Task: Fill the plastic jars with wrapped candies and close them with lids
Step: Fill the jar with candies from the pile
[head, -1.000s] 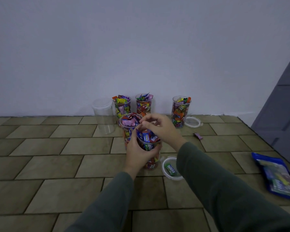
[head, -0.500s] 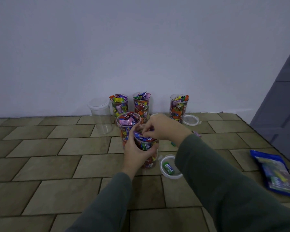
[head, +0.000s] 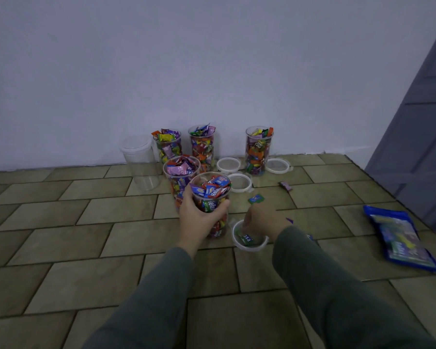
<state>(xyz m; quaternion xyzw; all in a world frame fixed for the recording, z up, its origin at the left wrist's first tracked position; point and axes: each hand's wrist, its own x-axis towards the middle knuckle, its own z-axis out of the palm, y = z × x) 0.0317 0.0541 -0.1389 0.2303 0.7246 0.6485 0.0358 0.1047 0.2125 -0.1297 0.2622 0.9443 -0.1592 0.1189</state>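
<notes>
Floor [head: 61, 248]: tan tiles, below a white wall.
Left hand [head: 199, 217]: fingers wrap the filled jar [head: 212, 197].
Right hand [head: 262, 220]: fingers reach into the lid [head: 249, 244] beside it; grasp cannot be told.

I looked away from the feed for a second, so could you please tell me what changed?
The right hand left the top of the front jar and dropped to the lid beside it, reaching at the green candy inside. The left hand kept its grip on the jar; the other jars stayed put.

Plain pale wall [head: 186, 59], tan tiled floor [head: 61, 235] with dark grout, grey panelled door [head: 423, 127] at right, dim light
</notes>
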